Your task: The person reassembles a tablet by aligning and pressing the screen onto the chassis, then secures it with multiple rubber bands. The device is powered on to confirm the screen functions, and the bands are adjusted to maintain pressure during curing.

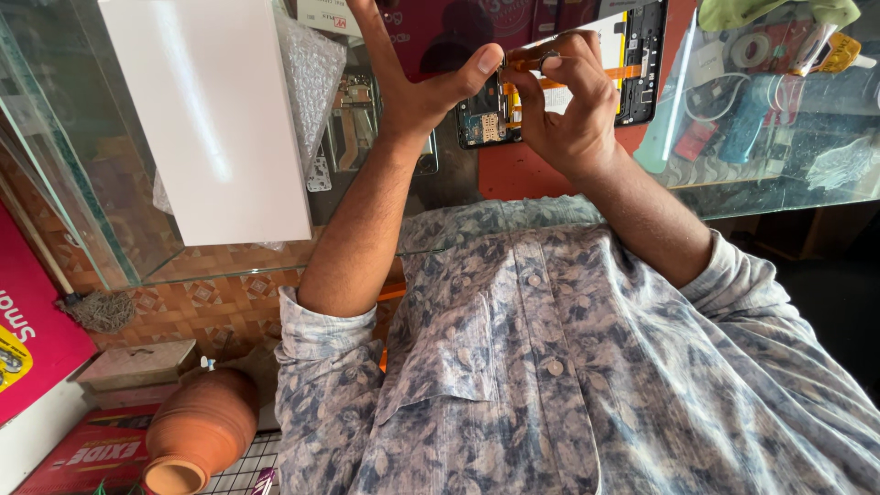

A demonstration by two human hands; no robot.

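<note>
An opened phone (634, 66) lies back-off on the glass counter (770, 188), showing its circuit board, a white and yellow battery and an orange flex cable (623, 71). My left hand (417, 82) grips the phone's left end, thumb pressed on the board edge and fingers stretched up behind it. My right hand (568, 110) is bunched over the middle of the phone, its thumb and fingertips pinched on the orange flex cable near the board. What sits between the fingertips is hidden.
A white box (211, 110) and bubble wrap (313, 64) sit at the left of the counter, with another bare phone frame (353, 128) beside them. A tape roll (752, 50) and blue tool (747, 119) lie at the right. Below left stands a clay pot (197, 435).
</note>
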